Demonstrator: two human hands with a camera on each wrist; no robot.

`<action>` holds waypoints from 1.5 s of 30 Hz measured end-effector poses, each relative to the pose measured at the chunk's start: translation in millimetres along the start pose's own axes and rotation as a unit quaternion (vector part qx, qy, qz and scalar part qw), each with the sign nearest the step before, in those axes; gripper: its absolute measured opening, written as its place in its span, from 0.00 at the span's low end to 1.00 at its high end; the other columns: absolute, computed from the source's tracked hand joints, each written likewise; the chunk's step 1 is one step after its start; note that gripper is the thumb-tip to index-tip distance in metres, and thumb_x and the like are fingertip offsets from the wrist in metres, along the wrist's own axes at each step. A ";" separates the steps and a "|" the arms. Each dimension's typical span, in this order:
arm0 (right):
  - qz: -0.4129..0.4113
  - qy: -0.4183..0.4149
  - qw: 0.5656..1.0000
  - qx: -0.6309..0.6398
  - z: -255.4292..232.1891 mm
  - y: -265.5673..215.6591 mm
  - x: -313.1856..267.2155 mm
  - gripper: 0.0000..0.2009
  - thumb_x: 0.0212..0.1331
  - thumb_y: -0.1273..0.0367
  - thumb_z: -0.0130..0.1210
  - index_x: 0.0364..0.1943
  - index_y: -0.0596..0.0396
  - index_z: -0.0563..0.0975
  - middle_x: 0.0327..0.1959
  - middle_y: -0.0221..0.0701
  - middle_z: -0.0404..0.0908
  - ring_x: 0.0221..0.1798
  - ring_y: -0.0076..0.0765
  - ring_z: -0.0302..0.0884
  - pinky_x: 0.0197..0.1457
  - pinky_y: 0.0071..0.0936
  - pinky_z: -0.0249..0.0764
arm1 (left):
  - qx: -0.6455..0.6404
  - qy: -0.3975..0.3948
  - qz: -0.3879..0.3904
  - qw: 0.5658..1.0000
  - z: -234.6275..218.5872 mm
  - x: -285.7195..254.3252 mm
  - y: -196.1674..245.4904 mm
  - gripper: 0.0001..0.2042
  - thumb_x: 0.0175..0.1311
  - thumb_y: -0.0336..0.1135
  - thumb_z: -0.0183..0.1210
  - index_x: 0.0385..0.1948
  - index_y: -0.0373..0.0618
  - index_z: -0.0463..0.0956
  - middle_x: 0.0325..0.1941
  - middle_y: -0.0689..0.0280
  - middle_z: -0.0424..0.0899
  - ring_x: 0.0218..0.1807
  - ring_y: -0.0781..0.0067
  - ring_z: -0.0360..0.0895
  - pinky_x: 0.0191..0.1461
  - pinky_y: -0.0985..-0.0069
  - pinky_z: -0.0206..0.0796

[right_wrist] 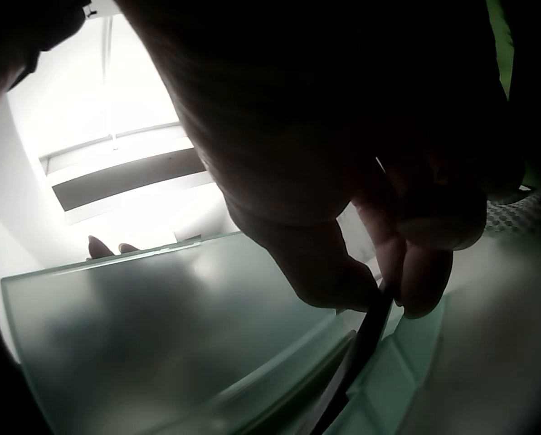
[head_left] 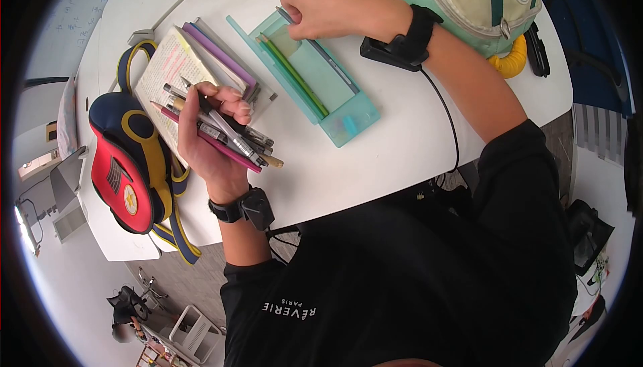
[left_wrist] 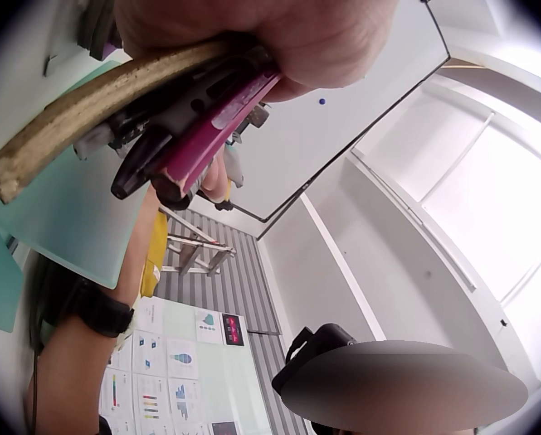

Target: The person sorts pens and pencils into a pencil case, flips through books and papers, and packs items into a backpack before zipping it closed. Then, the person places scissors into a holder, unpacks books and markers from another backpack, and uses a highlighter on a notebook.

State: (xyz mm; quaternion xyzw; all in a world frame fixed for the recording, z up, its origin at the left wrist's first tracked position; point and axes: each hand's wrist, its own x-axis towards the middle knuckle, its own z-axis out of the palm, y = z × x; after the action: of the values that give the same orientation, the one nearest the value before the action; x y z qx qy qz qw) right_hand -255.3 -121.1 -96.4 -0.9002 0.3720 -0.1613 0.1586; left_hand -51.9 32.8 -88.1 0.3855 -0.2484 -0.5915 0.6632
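Observation:
My left hand (head_left: 213, 140) grips a bundle of several pens (head_left: 236, 140) above an open notebook (head_left: 175, 65); a magenta pen (left_wrist: 218, 136) and a tan stick (left_wrist: 80, 111) jut from it in the left wrist view. The teal pencil case (head_left: 348, 120) lies open on the table, with green pencils (head_left: 295, 76) along one side and a dark pen (head_left: 335, 67) along the other. At the case's far end, my right hand (head_left: 338, 5) pinches a slim dark item (right_wrist: 365, 340) between thumb and fingers, its lower part inside the case in the right wrist view.
A red and navy bag (head_left: 127, 166) sits at the left table edge. Behind the right hand are a cream and green bag (head_left: 462, 5) and a yellow coiled thing (head_left: 512, 59). Purple notebooks (head_left: 218, 55) lie beside the case. A black cable (head_left: 450, 112) runs across the table.

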 end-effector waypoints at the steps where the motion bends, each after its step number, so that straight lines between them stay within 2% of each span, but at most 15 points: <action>1: 0.003 -0.008 1.000 -0.006 -0.1 -0.3 0.0 0.08 0.39 0.68 0.63 0.22 0.59 0.79 0.23 0.42 0.82 0.29 0.52 0.82 0.32 0.43 0.78 | 0.000 0.006 0.000 1.000 0.3 -0.1 0.0 0.12 0.75 0.39 0.47 0.39 0.37 0.70 0.33 0.55 0.78 0.27 0.71 0.75 0.31 0.78 0.73; 8: -0.006 -0.014 1.000 -0.025 -0.6 0.9 -2.6 0.09 0.39 0.69 0.64 0.25 0.58 0.81 0.24 0.43 0.82 0.30 0.52 0.82 0.33 0.43 0.78 | 0.006 -0.002 0.001 1.000 -1.5 -0.1 0.2 0.12 0.75 0.39 0.46 0.39 0.37 0.70 0.33 0.55 0.78 0.27 0.71 0.74 0.31 0.78 0.72; 11: 0.000 0.003 1.000 0.004 -3.3 1.8 -0.5 0.10 0.45 0.66 0.63 0.27 0.60 0.82 0.27 0.44 0.83 0.31 0.53 0.83 0.35 0.45 0.79 | 0.007 0.005 0.001 1.000 -0.4 0.0 0.6 0.12 0.75 0.39 0.46 0.39 0.37 0.70 0.33 0.55 0.78 0.27 0.71 0.74 0.32 0.78 0.72; 13: -0.037 0.145 0.979 0.140 -5.2 3.3 6.3 0.08 0.44 0.73 0.57 0.29 0.64 0.78 0.26 0.54 0.80 0.33 0.57 0.81 0.37 0.45 0.75 | -0.002 0.008 0.005 1.000 0.2 -0.1 0.8 0.12 0.75 0.39 0.47 0.39 0.37 0.70 0.33 0.54 0.78 0.27 0.71 0.74 0.31 0.78 0.72; 17: -0.019 0.148 0.977 0.155 -19.7 -7.5 1.7 0.08 0.47 0.76 0.54 0.32 0.65 0.76 0.28 0.55 0.80 0.37 0.58 0.81 0.39 0.46 0.74 | 0.003 0.003 0.006 1.000 -2.8 0.8 0.7 0.12 0.75 0.38 0.47 0.39 0.37 0.70 0.33 0.54 0.78 0.27 0.71 0.75 0.31 0.78 0.72; 19: -0.030 0.150 0.984 0.085 -24.0 -13.7 -3.1 0.07 0.49 0.75 0.51 0.29 0.68 0.75 0.24 0.56 0.79 0.32 0.60 0.80 0.37 0.46 0.74 | -0.031 -0.013 -0.007 0.999 -9.2 2.8 0.1 0.14 0.75 0.40 0.45 0.39 0.37 0.71 0.32 0.49 0.82 0.27 0.61 0.80 0.32 0.72 0.73; 20: -0.030 0.150 0.985 0.085 -23.8 -12.7 -3.1 0.07 0.49 0.75 0.51 0.29 0.68 0.75 0.24 0.56 0.79 0.32 0.60 0.80 0.37 0.46 0.74 | -0.031 -0.013 -0.007 0.999 -9.0 2.9 0.2 0.14 0.75 0.40 0.45 0.39 0.37 0.71 0.32 0.49 0.82 0.27 0.61 0.80 0.32 0.72 0.73; 22: 0.035 0.056 0.998 -0.010 -22.1 -10.4 -2.0 0.10 0.51 0.71 0.53 0.26 0.69 0.75 0.21 0.57 0.77 0.28 0.61 0.79 0.35 0.47 0.74 | -0.032 -0.012 -0.008 0.999 -8.6 2.7 0.6 0.14 0.75 0.40 0.45 0.39 0.37 0.71 0.32 0.49 0.82 0.27 0.62 0.81 0.32 0.72 0.73; 26: 0.054 0.027 0.998 0.017 -15.2 -9.4 -7.1 0.12 0.51 0.68 0.54 0.24 0.67 0.75 0.19 0.56 0.77 0.25 0.61 0.78 0.33 0.46 0.75 | -0.036 -0.019 -0.004 0.999 -7.9 2.5 0.6 0.14 0.75 0.40 0.45 0.39 0.37 0.71 0.32 0.49 0.82 0.27 0.62 0.81 0.32 0.73 0.73; 28: 0.094 -0.032 0.995 -0.018 -5.6 -7.0 -3.9 0.13 0.53 0.63 0.61 0.30 0.62 0.82 0.31 0.47 0.83 0.33 0.54 0.83 0.36 0.47 0.79 | -0.039 -0.019 -0.007 0.999 -8.2 2.7 0.9 0.14 0.75 0.41 0.45 0.39 0.37 0.71 0.32 0.49 0.82 0.27 0.62 0.81 0.31 0.73 0.72; 31: 0.100 -0.068 0.992 -0.046 5.8 -2.7 -0.9 0.17 0.57 0.60 0.58 0.32 0.64 0.82 0.33 0.48 0.84 0.35 0.55 0.83 0.37 0.47 0.79 | -0.033 -0.014 -0.008 0.999 -8.0 2.4 0.9 0.14 0.75 0.41 0.45 0.40 0.37 0.71 0.32 0.49 0.82 0.28 0.63 0.81 0.32 0.73 0.73; 34: 0.074 -0.065 0.994 -0.047 4.8 -7.8 -6.2 0.17 0.62 0.62 0.55 0.29 0.67 0.81 0.26 0.51 0.82 0.30 0.59 0.80 0.37 0.46 0.77 | -0.034 -0.018 -0.013 0.999 -8.1 2.6 1.2 0.14 0.75 0.41 0.44 0.40 0.37 0.71 0.32 0.49 0.83 0.28 0.63 0.82 0.32 0.74 0.75; 38: 0.056 -0.063 0.995 -0.053 11.1 -7.9 -8.2 0.15 0.61 0.65 0.54 0.27 0.67 0.80 0.26 0.52 0.81 0.30 0.60 0.80 0.37 0.47 0.77 | -0.053 -0.022 -0.022 0.998 -10.8 4.3 -1.0 0.14 0.76 0.41 0.44 0.40 0.37 0.71 0.33 0.49 0.83 0.29 0.62 0.83 0.33 0.73 0.77; 43: 0.084 -0.110 0.989 -0.054 5.3 -13.1 -6.8 0.12 0.58 0.68 0.54 0.27 0.68 0.80 0.25 0.52 0.80 0.30 0.60 0.80 0.37 0.48 0.77 | -0.055 -0.031 -0.025 0.998 -10.7 4.3 -0.7 0.15 0.76 0.40 0.43 0.40 0.36 0.71 0.33 0.49 0.83 0.31 0.61 0.84 0.34 0.72 0.78; 45: 0.076 -0.093 0.991 -0.050 9.8 -8.9 -7.1 0.12 0.59 0.68 0.54 0.27 0.68 0.80 0.25 0.52 0.80 0.30 0.60 0.80 0.38 0.47 0.77 | -0.058 -0.029 -0.021 0.998 -10.7 4.7 -0.8 0.15 0.76 0.40 0.43 0.40 0.36 0.71 0.33 0.49 0.83 0.31 0.60 0.84 0.34 0.72 0.79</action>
State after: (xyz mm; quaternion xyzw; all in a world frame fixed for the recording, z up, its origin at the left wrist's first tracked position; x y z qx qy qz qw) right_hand -250.5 -108.4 -102.8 -0.8873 0.4305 -0.0453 0.1589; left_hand -43.1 30.5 -95.5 0.3340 -0.2247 -0.6301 0.6641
